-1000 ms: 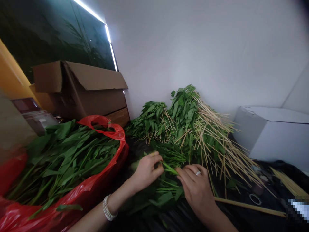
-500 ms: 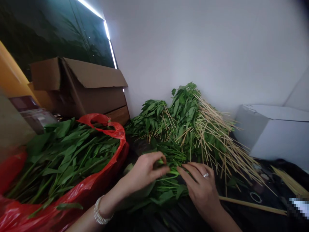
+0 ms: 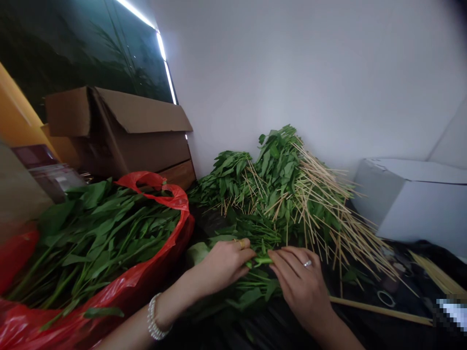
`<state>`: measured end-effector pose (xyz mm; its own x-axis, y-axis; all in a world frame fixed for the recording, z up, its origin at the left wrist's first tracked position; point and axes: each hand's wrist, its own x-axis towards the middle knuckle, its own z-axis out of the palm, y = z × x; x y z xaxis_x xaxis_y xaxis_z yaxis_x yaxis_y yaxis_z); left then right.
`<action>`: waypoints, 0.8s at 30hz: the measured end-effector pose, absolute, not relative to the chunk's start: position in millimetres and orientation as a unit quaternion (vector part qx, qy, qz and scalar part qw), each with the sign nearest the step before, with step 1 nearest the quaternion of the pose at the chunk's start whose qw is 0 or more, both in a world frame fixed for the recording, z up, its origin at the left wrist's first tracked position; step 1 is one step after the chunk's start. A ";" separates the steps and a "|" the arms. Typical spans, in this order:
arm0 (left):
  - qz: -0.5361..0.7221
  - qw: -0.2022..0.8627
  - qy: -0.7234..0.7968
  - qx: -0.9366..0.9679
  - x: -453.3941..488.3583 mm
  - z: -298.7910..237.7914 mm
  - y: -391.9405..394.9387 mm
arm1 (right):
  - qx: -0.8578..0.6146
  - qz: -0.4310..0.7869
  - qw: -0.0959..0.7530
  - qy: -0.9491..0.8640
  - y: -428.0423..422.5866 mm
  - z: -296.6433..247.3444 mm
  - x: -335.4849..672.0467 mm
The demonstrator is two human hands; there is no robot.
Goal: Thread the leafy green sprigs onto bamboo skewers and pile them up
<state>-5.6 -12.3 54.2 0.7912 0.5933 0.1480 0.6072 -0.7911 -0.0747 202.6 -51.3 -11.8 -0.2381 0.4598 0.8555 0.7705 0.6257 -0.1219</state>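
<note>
Two bare hands meet over dark-green leafy stalks: the left hand and the right hand each pinch, with fingers nearly closed, a short bright-green fresh stem piece bridging the small gap between them. A long pale bamboo strip emerges beyond the right wrist; whether that hand touches it, I cannot tell. A light, even pinch close to each end should suit the piece best, level and without sharp twisting, since fresh stalk probably bruises or splits easily. Leaves are best left outside the fingertips, where they might otherwise tear.
</note>
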 end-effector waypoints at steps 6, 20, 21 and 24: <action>-0.085 0.087 -0.337 -0.933 -6.4 43.1 -8.6 | -0.402 -0.142 0.468 -0.774 -49.8 -14.8 197.9; -0.530 -0.177 -0.479 -0.677 -43.0 79.8 28.3 | -0.470 -0.045 0.503 -0.724 -38.8 -25.4 209.2; -0.524 -0.157 -0.460 -0.699 -43.1 84.4 25.6 | -0.474 -0.029 0.499 -0.725 -38.5 -26.2 208.1; -0.496 -0.171 -0.431 -0.734 -36.5 93.1 14.3 | -0.480 -0.013 0.493 -0.726 -40.1 -26.5 204.6</action>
<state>-36.5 14.3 93.1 0.1367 0.8020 0.5815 0.4636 -0.5705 0.6779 204.6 -40.1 -26.5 -0.0532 0.6838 0.7277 0.7097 0.5385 -0.4542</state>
